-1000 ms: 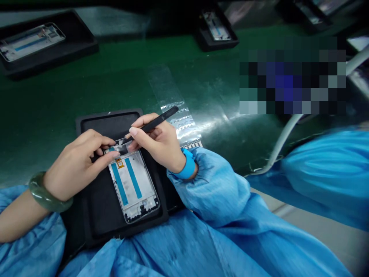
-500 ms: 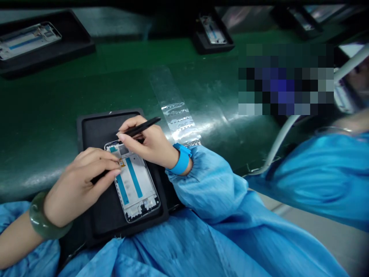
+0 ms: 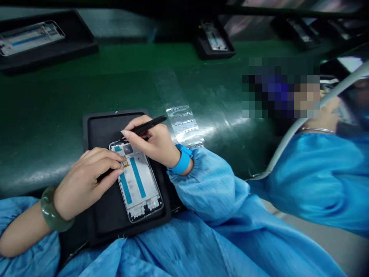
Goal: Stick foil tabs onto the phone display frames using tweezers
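Observation:
A phone frame (image 3: 150, 183) with blue strips lies face up and slanted in a black tray (image 3: 108, 217). My left hand (image 3: 92, 175) reaches over its left edge, thumb and fingers pinched on a small gold flex part (image 3: 125, 163) above the upper left of the frame. Black tweezers (image 3: 153, 123) are gripped in my right hand (image 3: 154, 144) at the frame's top end. Their tips are mostly hidden behind my thumb and fingers.
A clear plastic strip (image 3: 180, 111) with small parts lies right of the tray on the green bench (image 3: 52, 104). Further trays with phone frames stand behind, including a left one (image 3: 86, 44). A co-worker's blue sleeve (image 3: 314, 177) and a pale curved tube (image 3: 284, 142) are at right.
The view has shifted slightly, so the tray and both hands appear a little further right. My grips look the same. The co-worker's hand has come into view at right.

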`<state>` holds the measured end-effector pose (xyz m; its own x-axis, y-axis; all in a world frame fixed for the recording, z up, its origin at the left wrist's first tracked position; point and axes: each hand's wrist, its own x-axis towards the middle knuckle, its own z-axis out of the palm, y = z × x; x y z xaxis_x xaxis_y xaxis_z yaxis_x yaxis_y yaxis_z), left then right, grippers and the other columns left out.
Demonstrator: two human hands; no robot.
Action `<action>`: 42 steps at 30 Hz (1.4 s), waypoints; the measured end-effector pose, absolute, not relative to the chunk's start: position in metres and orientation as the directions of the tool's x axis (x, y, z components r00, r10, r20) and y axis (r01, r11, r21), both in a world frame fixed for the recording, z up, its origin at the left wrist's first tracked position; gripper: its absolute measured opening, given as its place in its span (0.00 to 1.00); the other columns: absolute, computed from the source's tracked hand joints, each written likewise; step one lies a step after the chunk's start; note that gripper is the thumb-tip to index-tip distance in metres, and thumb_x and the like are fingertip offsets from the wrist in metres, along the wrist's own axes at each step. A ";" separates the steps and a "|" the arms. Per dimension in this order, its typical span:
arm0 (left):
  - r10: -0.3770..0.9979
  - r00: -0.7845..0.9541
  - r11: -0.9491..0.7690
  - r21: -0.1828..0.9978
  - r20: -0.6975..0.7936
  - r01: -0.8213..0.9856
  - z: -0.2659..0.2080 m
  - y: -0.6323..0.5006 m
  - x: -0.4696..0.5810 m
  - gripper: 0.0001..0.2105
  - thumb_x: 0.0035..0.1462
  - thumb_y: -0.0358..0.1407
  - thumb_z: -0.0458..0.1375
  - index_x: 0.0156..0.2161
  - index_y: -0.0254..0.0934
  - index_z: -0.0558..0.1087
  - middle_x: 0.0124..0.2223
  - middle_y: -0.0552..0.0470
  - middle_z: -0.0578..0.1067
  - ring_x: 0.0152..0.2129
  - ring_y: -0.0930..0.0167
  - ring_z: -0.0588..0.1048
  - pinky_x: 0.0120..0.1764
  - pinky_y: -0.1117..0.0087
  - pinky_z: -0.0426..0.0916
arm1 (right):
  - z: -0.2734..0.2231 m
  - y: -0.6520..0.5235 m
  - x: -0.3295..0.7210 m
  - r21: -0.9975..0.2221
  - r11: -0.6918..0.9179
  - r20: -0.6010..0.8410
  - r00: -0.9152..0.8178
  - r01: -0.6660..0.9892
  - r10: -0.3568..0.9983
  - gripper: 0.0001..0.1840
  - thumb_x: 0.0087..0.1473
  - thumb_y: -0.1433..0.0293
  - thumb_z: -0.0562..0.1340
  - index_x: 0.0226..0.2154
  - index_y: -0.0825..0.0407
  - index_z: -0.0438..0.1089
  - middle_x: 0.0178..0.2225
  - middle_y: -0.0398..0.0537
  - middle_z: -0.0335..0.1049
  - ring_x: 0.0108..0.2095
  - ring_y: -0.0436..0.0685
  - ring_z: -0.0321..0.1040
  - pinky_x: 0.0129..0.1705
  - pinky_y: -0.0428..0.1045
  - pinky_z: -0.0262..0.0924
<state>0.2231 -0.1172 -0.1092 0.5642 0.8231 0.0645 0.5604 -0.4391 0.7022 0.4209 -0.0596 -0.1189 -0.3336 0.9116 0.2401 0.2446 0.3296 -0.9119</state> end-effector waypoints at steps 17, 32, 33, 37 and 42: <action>0.934 0.357 -0.219 0.806 0.010 0.550 -0.100 -0.115 0.226 0.05 0.59 0.37 0.55 0.38 0.41 0.71 0.42 0.53 0.74 0.40 0.71 0.73 0.43 0.70 0.69 | -0.099 -0.077 0.414 -0.979 -0.111 -0.037 -0.384 -0.172 0.923 0.11 0.50 0.66 0.65 0.32 0.54 0.65 0.26 0.41 0.71 0.25 0.47 0.73 0.28 0.42 0.71; 0.865 0.457 -0.496 0.485 0.206 0.720 -0.125 -0.115 0.222 0.11 0.57 0.36 0.57 0.44 0.36 0.66 0.49 0.43 0.71 0.52 0.60 0.67 0.53 0.55 0.64 | -0.115 -0.048 0.419 -0.996 -0.038 -0.067 -0.425 0.076 0.903 0.14 0.50 0.61 0.64 0.32 0.55 0.64 0.27 0.41 0.69 0.25 0.48 0.73 0.27 0.42 0.68; 0.868 0.455 -0.491 0.487 0.200 0.722 -0.125 -0.115 0.222 0.10 0.57 0.36 0.57 0.44 0.36 0.66 0.49 0.43 0.71 0.52 0.60 0.67 0.52 0.55 0.64 | -0.115 -0.049 0.419 -0.995 -0.019 -0.059 -0.424 0.097 0.904 0.14 0.50 0.61 0.64 0.33 0.54 0.64 0.27 0.41 0.69 0.25 0.48 0.73 0.27 0.42 0.68; 0.870 0.456 -0.486 0.487 0.190 0.725 -0.123 -0.115 0.223 0.10 0.57 0.36 0.56 0.44 0.36 0.66 0.49 0.43 0.71 0.52 0.60 0.67 0.52 0.55 0.64 | -0.116 -0.050 0.421 -0.989 0.039 -0.026 -0.429 0.143 0.903 0.12 0.52 0.62 0.63 0.33 0.54 0.64 0.27 0.41 0.70 0.26 0.48 0.73 0.28 0.43 0.67; 0.870 0.461 -0.483 0.483 0.174 0.730 -0.123 -0.115 0.222 0.10 0.57 0.37 0.56 0.44 0.37 0.66 0.50 0.44 0.71 0.53 0.60 0.66 0.53 0.54 0.63 | -0.115 -0.049 0.421 -0.980 0.072 -0.017 -0.438 0.186 0.899 0.10 0.53 0.63 0.62 0.33 0.53 0.64 0.27 0.41 0.70 0.27 0.48 0.73 0.30 0.43 0.67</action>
<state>0.2223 -0.1150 -0.1233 0.4613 0.8701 0.1735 0.7304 -0.4835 0.4825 0.4213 -0.0488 -0.1151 -0.4383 0.8987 -0.0173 0.1862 0.0720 -0.9799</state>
